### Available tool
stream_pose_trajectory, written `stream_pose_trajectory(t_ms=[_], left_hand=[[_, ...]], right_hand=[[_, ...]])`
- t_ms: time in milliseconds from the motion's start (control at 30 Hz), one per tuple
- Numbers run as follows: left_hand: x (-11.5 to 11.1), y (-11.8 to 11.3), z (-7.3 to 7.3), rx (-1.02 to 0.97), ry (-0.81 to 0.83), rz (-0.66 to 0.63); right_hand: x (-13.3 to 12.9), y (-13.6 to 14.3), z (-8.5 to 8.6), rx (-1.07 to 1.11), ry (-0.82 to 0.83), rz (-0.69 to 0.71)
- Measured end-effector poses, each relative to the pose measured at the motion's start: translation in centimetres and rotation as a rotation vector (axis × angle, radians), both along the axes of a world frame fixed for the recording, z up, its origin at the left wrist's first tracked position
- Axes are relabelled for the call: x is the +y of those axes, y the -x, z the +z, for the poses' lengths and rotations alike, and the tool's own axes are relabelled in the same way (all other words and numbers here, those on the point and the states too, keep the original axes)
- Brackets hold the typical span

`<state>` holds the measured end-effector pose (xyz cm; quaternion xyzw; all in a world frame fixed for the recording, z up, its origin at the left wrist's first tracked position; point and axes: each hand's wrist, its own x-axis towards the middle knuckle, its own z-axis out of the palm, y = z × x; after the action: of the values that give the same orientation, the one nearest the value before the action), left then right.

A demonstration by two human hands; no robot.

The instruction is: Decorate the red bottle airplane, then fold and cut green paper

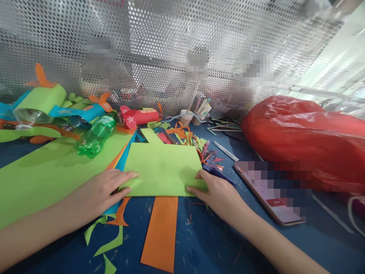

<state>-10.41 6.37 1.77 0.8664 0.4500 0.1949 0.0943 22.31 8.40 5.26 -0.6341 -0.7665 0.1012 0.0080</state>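
Observation:
A light green sheet of paper (164, 163) is between my two hands, its near edge marked by a crease or a narrow overlapping band. My left hand (110, 188) grips its left near corner between thumb and fingers. At the right near corner, the thumb and fingers of my right hand (216, 194) pinch the sheet in the same way. From under it an orange paper strip (161, 236) sticks out towards me. Blue paper (124, 161) and a large light green sheet (57, 163) lie to the left.
A green plastic bottle (98, 135) lies on the large sheet, near several paper-wrapped bottles, including a red one (142, 117). Paper scraps (114, 241) litter the blue table (205, 243). On the right are a phone (268, 198) and a red plastic bag (302, 140); pens stand in cups (186, 118).

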Motion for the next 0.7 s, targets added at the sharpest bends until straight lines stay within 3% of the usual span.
stream_pose_trajectory(t_ms=[433, 700], left_hand=[[0.2, -0.4, -0.7, -0.010, 0.005, 0.086], [-0.3, -0.4, -1.4, 0.010, -0.064, 0.019]], right_hand=[[0.0, 0.0, -0.1, 0.031, -0.026, 0.006], [0.1, -0.3, -0.8, 0.053, -0.103, 0.028]])
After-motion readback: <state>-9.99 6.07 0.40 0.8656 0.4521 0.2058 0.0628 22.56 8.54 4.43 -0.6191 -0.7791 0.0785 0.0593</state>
